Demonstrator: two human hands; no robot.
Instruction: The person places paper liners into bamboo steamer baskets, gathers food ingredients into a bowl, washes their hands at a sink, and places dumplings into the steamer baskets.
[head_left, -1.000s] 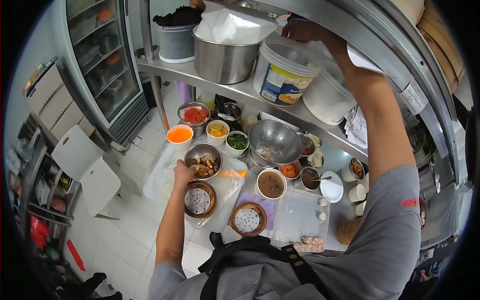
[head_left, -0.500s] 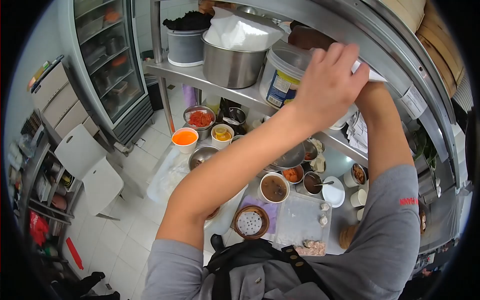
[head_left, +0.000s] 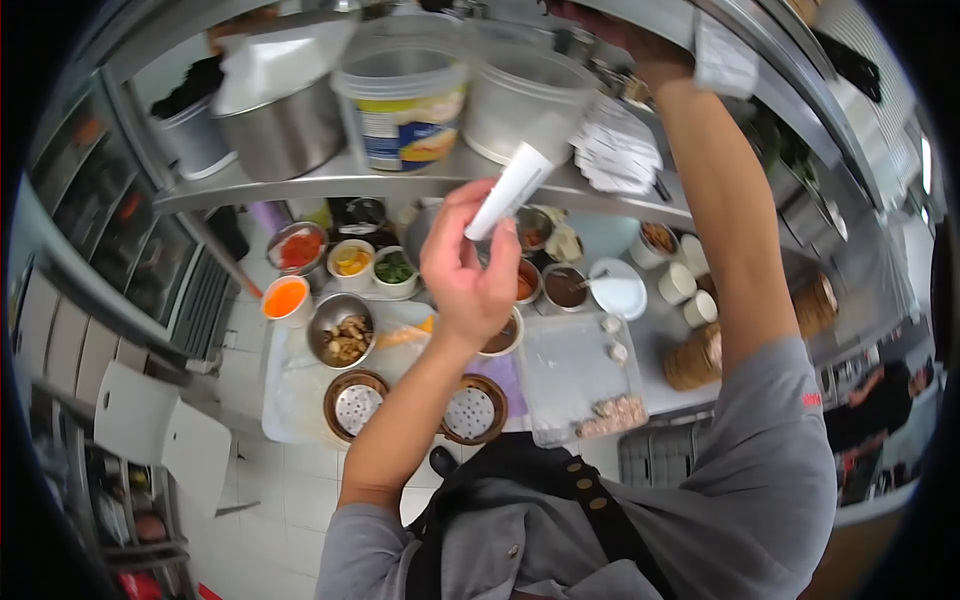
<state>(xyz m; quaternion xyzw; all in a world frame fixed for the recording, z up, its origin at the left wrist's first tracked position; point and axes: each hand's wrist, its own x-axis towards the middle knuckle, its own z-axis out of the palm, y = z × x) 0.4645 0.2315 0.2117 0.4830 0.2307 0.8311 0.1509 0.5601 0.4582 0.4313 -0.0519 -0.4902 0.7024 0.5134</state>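
Note:
My left hand (head_left: 472,262) is raised in front of the steel shelf, its fingers closed on a white paper slip (head_left: 508,190). Up at the top, my right hand (head_left: 625,35) reaches to the upper shelf edge; its fingers are blurred and partly hidden, so what they touch cannot be made out. A printed paper (head_left: 726,62) hangs from that edge just right of it. Below my left hand are two round steamers (head_left: 469,411) with perforated white liners, and a steel bowl of browned pieces (head_left: 342,331).
The shelf (head_left: 400,183) holds a labelled plastic tub (head_left: 399,120), a steel pot (head_left: 282,130) and a stack of slips (head_left: 615,145). Beneath are bowls of ingredients, a clear tray (head_left: 575,370) and white cups (head_left: 677,284). Another person (head_left: 875,405) stands at the far right.
My left hand left the steel bowl, rose to the upper shelf edge near my right arm, and came back lower with a paper slip. The view has turned to the right.

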